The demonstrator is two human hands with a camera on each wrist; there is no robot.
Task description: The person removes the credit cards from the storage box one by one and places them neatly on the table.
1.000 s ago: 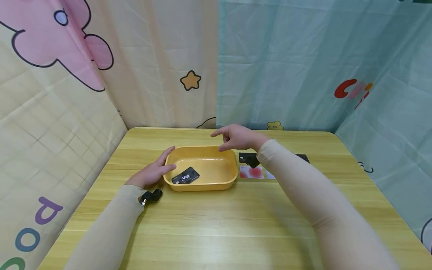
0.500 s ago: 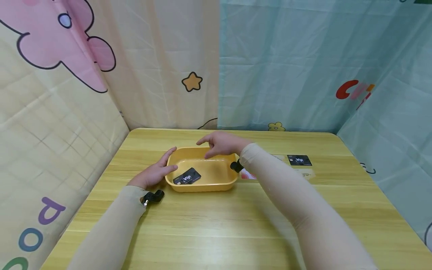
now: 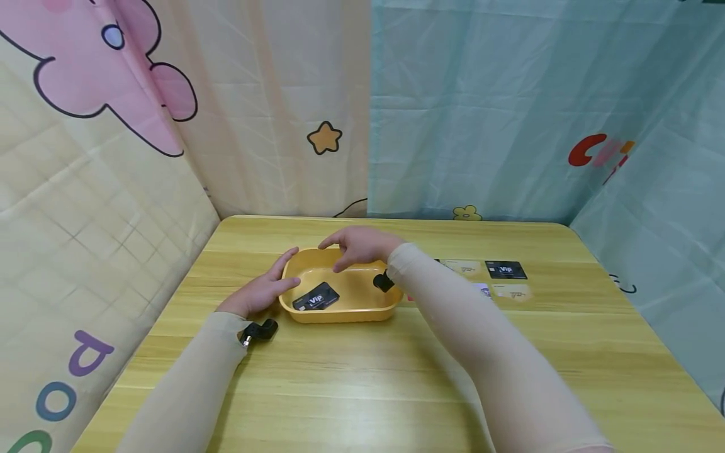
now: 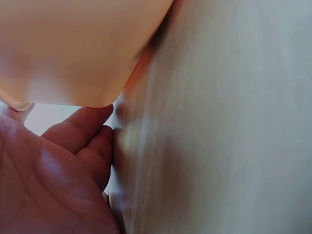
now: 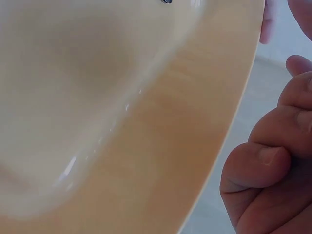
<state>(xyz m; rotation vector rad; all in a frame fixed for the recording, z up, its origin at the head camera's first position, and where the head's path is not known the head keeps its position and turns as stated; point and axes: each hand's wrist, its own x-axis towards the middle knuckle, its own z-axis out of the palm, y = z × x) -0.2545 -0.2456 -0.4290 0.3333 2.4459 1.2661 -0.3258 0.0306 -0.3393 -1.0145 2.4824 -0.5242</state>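
Head view, tray: a yellow tray (image 3: 340, 296) sits on the wooden table (image 3: 362, 377), toward its far left part.
Head view, card: a black card (image 3: 315, 296) marked "Vip" lies flat inside the tray, near its left end.
Head view, left hand: the left hand (image 3: 262, 290) lies on the table against the tray's left rim, fingers straight and close together, thumb up by the corner.
Head view, right hand: the right hand (image 3: 358, 246) hovers over the tray's far rim, fingers loosely spread and bent downward, holding nothing.
Head view, other cards: more cards (image 3: 506, 270) lie in a group on the table to the right of the tray, partly hidden by the right sleeve.
Left wrist view, left hand: palm and fingers (image 4: 92, 141) straight, side by side, their tips at the tray's outer wall (image 4: 73, 48); contact looks likely, though the picture is blurred.
Right wrist view, tray: the tray's rim (image 5: 195, 126) runs slantwise, the basin to its left.
Right wrist view, right hand: the fingers (image 5: 263, 165) are curled just beside the rim, apart from it, pinching nothing.
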